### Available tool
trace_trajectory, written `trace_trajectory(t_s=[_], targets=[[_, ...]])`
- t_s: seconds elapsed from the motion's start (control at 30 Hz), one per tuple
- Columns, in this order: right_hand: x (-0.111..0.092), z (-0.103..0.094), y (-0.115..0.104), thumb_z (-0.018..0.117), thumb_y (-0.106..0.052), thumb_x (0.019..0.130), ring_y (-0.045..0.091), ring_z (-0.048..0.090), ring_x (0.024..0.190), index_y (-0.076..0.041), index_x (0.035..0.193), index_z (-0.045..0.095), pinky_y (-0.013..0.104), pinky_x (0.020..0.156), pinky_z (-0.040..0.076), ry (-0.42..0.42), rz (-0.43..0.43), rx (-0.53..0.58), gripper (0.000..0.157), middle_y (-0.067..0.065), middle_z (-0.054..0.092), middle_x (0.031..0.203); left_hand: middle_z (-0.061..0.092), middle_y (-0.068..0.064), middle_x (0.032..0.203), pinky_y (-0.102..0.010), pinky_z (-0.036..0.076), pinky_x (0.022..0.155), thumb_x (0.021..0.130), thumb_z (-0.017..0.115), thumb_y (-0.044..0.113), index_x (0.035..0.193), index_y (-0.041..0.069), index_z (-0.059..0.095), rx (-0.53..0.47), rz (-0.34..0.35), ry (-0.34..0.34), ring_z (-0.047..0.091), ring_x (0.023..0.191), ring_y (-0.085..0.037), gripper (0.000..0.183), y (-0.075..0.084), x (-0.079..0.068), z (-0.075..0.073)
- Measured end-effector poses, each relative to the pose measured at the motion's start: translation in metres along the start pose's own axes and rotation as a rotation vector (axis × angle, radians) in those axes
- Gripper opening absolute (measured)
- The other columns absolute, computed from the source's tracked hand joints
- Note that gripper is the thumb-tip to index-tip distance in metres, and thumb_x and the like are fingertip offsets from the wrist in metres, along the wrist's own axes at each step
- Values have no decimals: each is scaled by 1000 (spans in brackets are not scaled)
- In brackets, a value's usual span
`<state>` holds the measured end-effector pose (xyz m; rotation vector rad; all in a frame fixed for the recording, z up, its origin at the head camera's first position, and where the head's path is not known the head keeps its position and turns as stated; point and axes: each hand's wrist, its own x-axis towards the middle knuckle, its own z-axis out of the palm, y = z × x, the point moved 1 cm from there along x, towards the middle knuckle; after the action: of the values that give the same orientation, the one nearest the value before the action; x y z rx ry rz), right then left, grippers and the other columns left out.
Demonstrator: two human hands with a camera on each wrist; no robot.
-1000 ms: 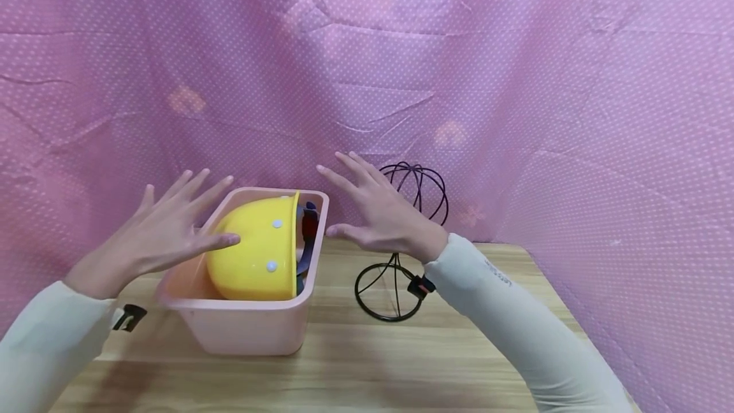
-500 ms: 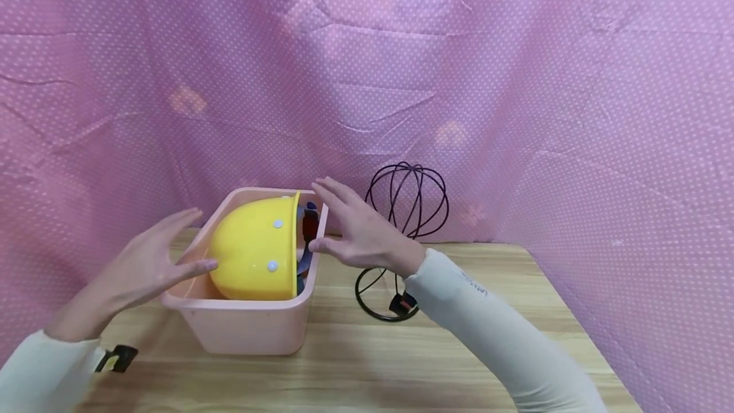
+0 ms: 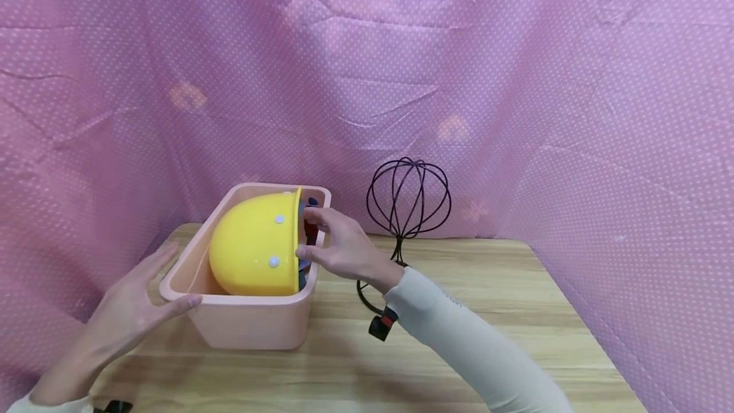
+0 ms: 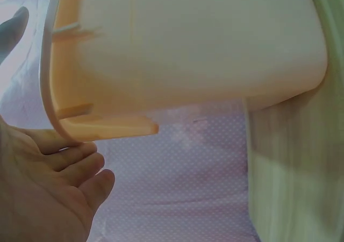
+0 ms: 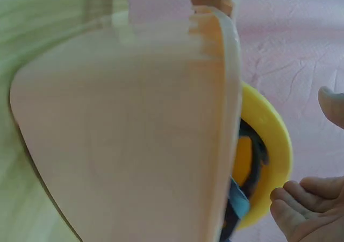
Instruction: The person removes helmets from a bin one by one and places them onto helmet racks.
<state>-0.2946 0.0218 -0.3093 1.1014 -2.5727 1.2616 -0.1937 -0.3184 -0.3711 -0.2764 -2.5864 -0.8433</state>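
Observation:
A yellow hard hat (image 3: 252,247) lies on its side in a pale pink plastic bin (image 3: 252,324), its open side facing right. Dark straps (image 5: 252,156) show inside its brim in the right wrist view. My right hand (image 3: 344,247) reaches over the bin's right end, thumb and fingers spread apart, with the fingertips right by the brim. At the bin's left end is my left hand (image 3: 129,304), its thumb extended toward the near corner. In the left wrist view the fingers (image 4: 80,158) of that hand lie loosely at the rim, not wrapped round it.
A black wire stand (image 3: 410,199) with a balloon-shaped top stands right of the bin, its round base partly hidden by my right arm. Pink dotted cloth (image 3: 367,81) hangs round the wooden table (image 3: 487,311) at the back and sides.
My right hand has moved left and down, from beside the bin to the hard hat's brim. My left hand has drawn back and lowered from above the hat to the bin's left rim.

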Motion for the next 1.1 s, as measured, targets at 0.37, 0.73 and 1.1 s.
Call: trace_trajectory(t_s=[0.37,0.73,1.1], targets=[[2,28,-4,77,-35,90,16,64,123,-23,144,54,36,107,55,50,320,308,60,-7,65,134,35,-29,161,-85,28,100,90,75,43,163,23,23,-76,-176,-37,31,140,-65,92,-3,-12,7],[8,48,-14,79,-14,88,14,69,105,-15,138,58,37,97,61,157,503,541,54,-2,68,115,36,-28,160,-84,31,99,91,76,41,162,21,27,-115,-223,-35,36,137,-65,88,-6,-13,7],[4,53,-20,82,-13,85,12,67,106,-19,139,57,35,96,61,150,496,426,60,-5,68,121,40,-27,158,-82,30,103,88,79,43,160,19,32,-110,-233,1,38,137,-63,89,-6,-13,7]])
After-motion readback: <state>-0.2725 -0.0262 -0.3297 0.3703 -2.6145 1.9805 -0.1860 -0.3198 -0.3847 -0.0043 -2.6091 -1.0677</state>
